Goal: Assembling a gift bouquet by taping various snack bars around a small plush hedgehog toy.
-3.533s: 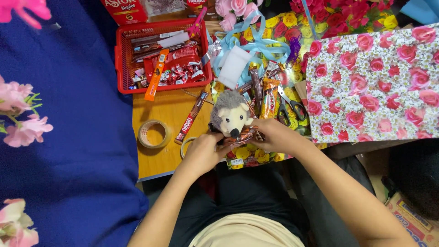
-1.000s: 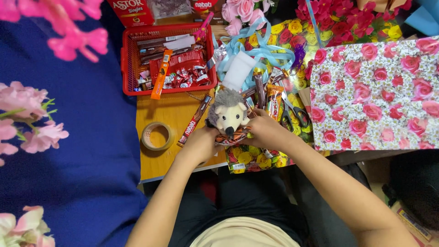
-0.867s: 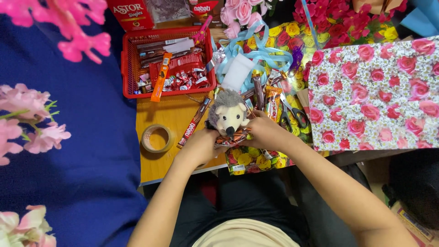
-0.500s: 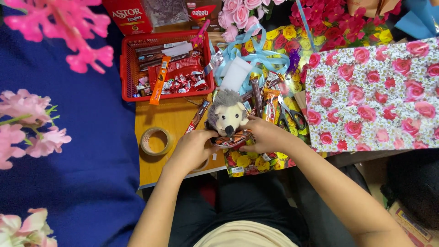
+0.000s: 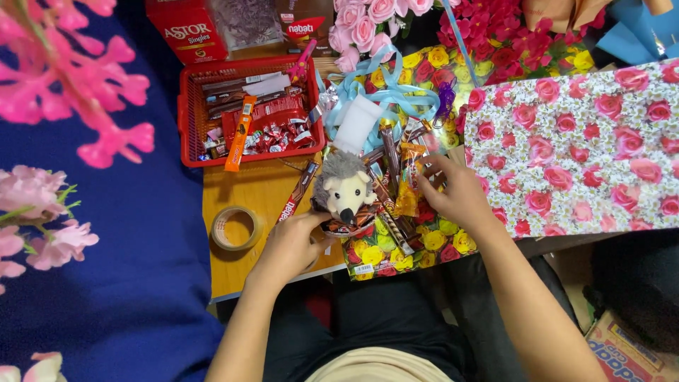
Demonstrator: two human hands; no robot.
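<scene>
Arranging step: the left hand (image 5: pixel 293 244) grips the bundle under the hedgehog toy (image 5: pixel 345 189). The right hand (image 5: pixel 456 194), fingers loosely curled, touches the snack bars (image 5: pixel 407 180). Seating them upright beside the toy calls for care.

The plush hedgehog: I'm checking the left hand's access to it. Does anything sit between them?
Nothing visible does. The left hand already rests at the base of the plush hedgehog, while the right hand touches the snack bars beside it.
</scene>
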